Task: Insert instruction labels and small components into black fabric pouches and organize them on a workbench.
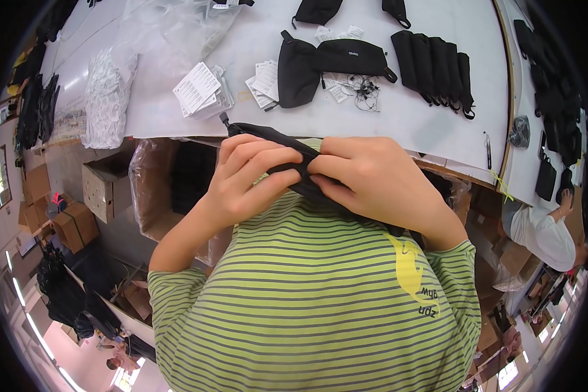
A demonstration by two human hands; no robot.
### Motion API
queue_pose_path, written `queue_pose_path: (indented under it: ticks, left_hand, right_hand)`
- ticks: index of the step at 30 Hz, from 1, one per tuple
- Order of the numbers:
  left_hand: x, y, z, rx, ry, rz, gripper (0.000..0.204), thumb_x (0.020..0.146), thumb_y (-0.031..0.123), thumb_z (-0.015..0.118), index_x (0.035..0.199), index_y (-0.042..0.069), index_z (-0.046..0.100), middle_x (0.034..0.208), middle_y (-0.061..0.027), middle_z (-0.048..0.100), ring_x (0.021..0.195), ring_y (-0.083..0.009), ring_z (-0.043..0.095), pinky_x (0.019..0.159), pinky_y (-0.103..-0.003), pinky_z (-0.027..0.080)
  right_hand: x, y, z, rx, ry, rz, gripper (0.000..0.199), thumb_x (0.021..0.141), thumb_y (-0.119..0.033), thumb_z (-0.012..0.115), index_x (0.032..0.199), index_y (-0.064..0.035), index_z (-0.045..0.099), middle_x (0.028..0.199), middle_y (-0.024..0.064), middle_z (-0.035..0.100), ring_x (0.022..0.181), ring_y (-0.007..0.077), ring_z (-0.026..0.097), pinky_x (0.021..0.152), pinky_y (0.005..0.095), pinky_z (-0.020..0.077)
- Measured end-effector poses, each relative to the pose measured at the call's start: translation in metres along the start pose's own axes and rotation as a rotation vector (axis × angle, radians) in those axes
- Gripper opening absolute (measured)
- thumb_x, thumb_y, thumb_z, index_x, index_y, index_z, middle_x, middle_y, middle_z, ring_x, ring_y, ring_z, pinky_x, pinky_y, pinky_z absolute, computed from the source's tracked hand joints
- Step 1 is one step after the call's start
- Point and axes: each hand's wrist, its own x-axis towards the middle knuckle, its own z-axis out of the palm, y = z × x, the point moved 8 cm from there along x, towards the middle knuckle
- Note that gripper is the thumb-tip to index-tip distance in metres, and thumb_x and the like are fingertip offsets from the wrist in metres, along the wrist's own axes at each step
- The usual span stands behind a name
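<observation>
Held pouch (266, 133) is showing plain black. Striped shirt (307, 281) is alternating lime green with thin dark lines, its print (408, 264) showing yellow. Table (385, 124) is showing white. Marked pouch (349, 59) is showing black with small pale marking; row of pouches (431, 68) is matching in black. Cards (197, 88) are showing white with dark printing. Carton (76, 222) is showing brown, string (505, 188) yellow-green.

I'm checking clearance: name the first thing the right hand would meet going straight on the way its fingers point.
The black pouch, at the fingertips of the right hand; just past it comes the left hand, though depth between them is hard to judge.
</observation>
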Motion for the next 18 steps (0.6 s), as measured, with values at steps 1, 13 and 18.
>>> queue_pose_path:
  ticks: [1, 13, 18]
  left_hand:
    - [0.000, 0.000, 0.002, -0.028, -0.013, 0.006, 0.021, 0.060, 0.007, 0.067, 0.080, 0.006, 0.062, 0.091, -0.0032, 0.063, 0.080, -0.0201, 0.058, 0.076, -0.034, 0.046]
    - [0.000, -0.006, 0.028, -0.347, -0.179, -0.101, 0.029, 0.050, -0.006, 0.066, 0.077, 0.002, 0.058, 0.079, -0.0070, 0.061, 0.076, -0.0257, 0.057, 0.068, -0.033, 0.045]
    - [0.007, -0.023, 0.029, -0.349, -0.252, -0.280, 0.027, 0.060, -0.005, 0.068, 0.084, 0.002, 0.058, 0.085, -0.0103, 0.062, 0.078, -0.0269, 0.058, 0.069, -0.033, 0.046]
  right_hand:
    - [0.001, -0.002, 0.002, -0.024, -0.006, -0.032, 0.009, 0.076, -0.011, 0.066, 0.082, -0.0064, 0.061, 0.073, 0.0036, 0.053, 0.062, 0.0214, 0.057, 0.054, 0.0320, 0.0458]
    - [-0.006, 0.003, 0.020, -0.031, -0.155, -0.115, 0.009, 0.076, -0.009, 0.064, 0.080, -0.0050, 0.057, 0.075, 0.0052, 0.052, 0.067, 0.0211, 0.057, 0.058, 0.0324, 0.0476]
    - [-0.025, 0.082, 0.017, 1.162, -0.159, 0.401, 0.062, 0.088, -0.032, 0.061, 0.138, -0.0077, 0.035, 0.099, 0.0048, 0.062, 0.083, 0.0103, 0.057, 0.072, 0.0231, 0.0443]
